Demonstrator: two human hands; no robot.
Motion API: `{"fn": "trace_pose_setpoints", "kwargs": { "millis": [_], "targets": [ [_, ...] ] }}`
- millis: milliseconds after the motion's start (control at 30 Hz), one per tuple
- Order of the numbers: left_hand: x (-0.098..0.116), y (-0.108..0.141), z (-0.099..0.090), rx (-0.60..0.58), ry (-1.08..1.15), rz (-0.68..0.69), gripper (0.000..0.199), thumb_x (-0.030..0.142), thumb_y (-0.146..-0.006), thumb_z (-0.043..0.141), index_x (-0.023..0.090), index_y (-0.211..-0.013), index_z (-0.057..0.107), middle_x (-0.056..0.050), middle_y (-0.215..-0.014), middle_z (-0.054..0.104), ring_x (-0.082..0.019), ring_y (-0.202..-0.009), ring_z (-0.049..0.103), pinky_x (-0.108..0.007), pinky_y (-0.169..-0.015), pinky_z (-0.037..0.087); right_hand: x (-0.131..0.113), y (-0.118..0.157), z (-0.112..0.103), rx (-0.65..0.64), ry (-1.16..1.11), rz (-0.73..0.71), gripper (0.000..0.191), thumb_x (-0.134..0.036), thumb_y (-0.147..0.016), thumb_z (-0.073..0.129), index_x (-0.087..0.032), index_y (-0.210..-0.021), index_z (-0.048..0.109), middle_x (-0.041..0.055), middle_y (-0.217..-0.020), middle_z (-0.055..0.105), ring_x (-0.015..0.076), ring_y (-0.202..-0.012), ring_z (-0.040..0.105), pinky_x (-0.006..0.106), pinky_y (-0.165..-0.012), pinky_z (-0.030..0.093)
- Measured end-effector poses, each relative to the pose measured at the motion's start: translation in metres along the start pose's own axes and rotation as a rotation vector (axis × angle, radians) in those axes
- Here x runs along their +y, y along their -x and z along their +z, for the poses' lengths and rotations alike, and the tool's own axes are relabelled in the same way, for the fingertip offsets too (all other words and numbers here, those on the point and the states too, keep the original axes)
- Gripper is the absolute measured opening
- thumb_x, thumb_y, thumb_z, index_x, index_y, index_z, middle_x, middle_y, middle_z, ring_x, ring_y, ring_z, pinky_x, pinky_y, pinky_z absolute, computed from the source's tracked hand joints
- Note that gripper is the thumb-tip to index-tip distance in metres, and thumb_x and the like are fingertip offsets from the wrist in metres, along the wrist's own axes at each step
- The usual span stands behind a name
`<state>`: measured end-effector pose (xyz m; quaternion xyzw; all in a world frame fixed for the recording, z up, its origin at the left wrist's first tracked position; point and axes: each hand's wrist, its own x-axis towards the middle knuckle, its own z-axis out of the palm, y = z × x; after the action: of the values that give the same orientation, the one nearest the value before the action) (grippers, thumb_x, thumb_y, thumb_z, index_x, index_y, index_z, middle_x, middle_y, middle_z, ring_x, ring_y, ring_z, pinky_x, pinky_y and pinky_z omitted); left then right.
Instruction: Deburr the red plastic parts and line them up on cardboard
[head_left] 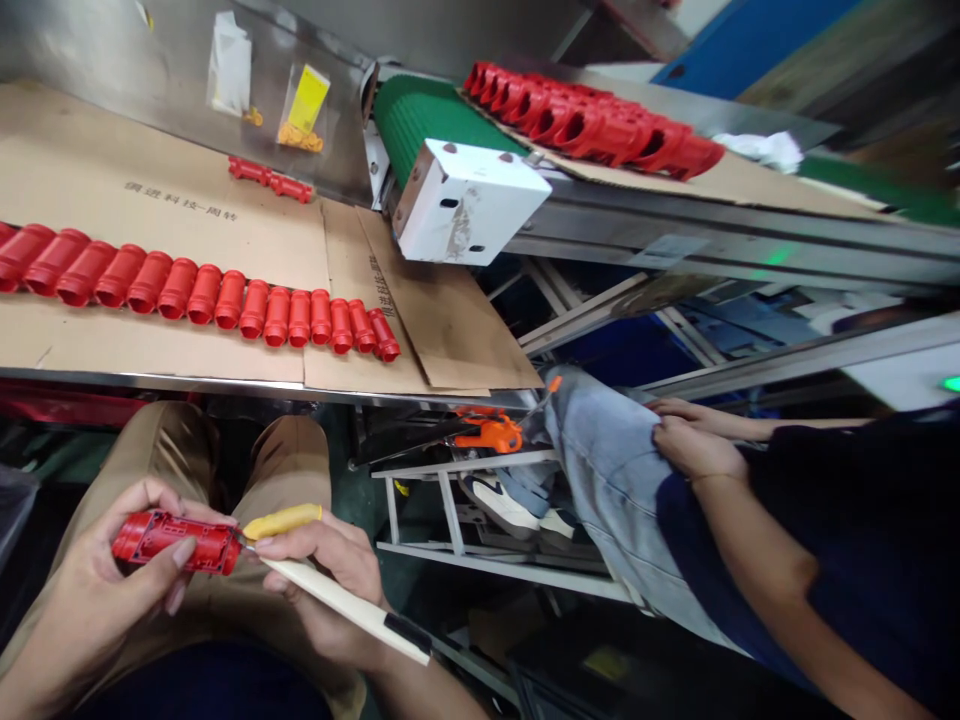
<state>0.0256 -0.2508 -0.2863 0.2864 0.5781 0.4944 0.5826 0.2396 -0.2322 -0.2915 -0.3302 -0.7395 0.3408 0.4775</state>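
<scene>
Low over my lap, my left hand (pixel 131 565) is closed around a red plastic tubular housing (pixel 176 540), with its cut-out side facing up. My right hand (pixel 334 570) grips a knife-like tool with a flat pale handle (pixel 337 600) and a black band near its back end. Its thin dark tip is at the right end of the housing; whether it touches is hard to tell. A yellow finger cot (pixel 283 521) covers one fingertip of my right hand.
On the cardboard-covered bench (pixel 210 235) stands a row of red housings (pixel 202 293), with smaller red pieces (pixel 270 180) behind. More housings (pixel 592 118) sit on the green conveyor (pixel 427 115). Orange-handled pliers (pixel 491 432) hang by the bench edge. A seated person (pixel 750 510) is at right.
</scene>
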Motion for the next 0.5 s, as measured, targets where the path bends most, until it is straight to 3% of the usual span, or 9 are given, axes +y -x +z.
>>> {"fn": "trace_pose_setpoints", "kwargs": {
  "millis": [100, 367, 500],
  "targets": [
    [-0.003, -0.001, -0.001, 0.004, -0.034, 0.003, 0.055, 0.061, -0.071, 0.095, 0.024, -0.092, 0.060, -0.003, -0.089, 0.084, -0.008, -0.043, 0.054, -0.017, -0.043, 0.046, 0.001, 0.003, 0.001, 0.008, 0.010, -0.003, 0.016, -0.034, -0.107, 0.069, -0.020, -0.109, 0.076, 0.0068, -0.096, 0.086, 0.0185, -0.089, 0.082, 0.028, -0.087, 0.067],
    [-0.001, 0.001, 0.005, 0.030, -0.024, -0.008, 0.061, 0.065, -0.071, 0.094, 0.024, -0.096, 0.057, -0.002, -0.092, 0.085, -0.007, -0.045, 0.055, -0.017, -0.046, 0.048, -0.002, 0.007, 0.004, 0.046, 0.019, 0.005, 0.012, -0.019, -0.100, 0.074, -0.017, -0.112, 0.077, 0.0092, -0.101, 0.086, 0.0208, -0.095, 0.083, 0.028, -0.088, 0.068],
    [-0.003, 0.004, -0.005, 0.033, -0.068, 0.011, 0.058, 0.066, -0.074, 0.092, 0.025, -0.096, 0.057, 0.000, -0.093, 0.084, -0.008, -0.046, 0.055, -0.018, -0.047, 0.049, 0.002, 0.010, 0.012, 0.066, 0.016, -0.007, 0.015, -0.017, -0.100, 0.072, -0.018, -0.114, 0.076, 0.0073, -0.098, 0.086, 0.0207, -0.097, 0.083, 0.028, -0.090, 0.068]
  ]
}}
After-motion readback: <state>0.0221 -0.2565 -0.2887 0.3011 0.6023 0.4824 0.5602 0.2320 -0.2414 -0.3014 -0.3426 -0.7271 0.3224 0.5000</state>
